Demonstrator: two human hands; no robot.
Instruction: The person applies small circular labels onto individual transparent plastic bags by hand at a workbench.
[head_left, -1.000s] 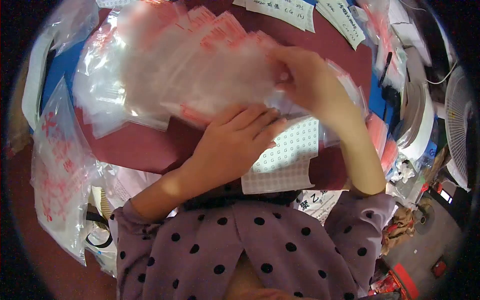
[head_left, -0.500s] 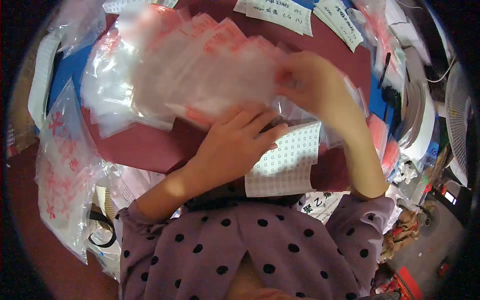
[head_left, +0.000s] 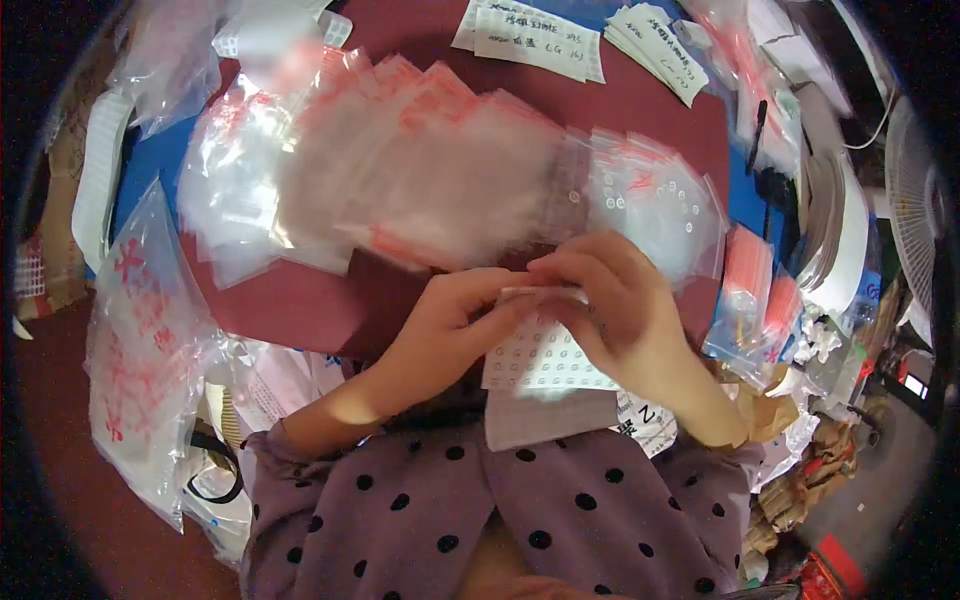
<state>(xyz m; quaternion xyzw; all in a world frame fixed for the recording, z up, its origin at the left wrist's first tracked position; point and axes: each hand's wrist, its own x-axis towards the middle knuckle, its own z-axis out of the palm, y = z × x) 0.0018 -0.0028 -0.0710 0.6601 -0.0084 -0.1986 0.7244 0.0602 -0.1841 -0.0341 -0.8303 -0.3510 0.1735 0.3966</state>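
A white sticker sheet printed with rows of small letter G marks is in front of my chest, its lower part bent downward. My left hand grips its top left edge between thumb and fingers. At the top edge my right hand is closed, fingertips pinched close to the left ones; whether a loose sticker is between them is hidden. Beyond the hands lies a fanned row of clear plastic bags with red print. To its right, a pile of clear bags carries small round G stickers.
Handwritten paper slips lie at the table's far edge. A large clear bag with red print is on the left. At the right are bundled red-and-clear bags, a black pen and a fan.
My right hand has come back from the bags on the right to the sheet's top edge. My left hand has left the bags and now grips the sheet, which sits lower.
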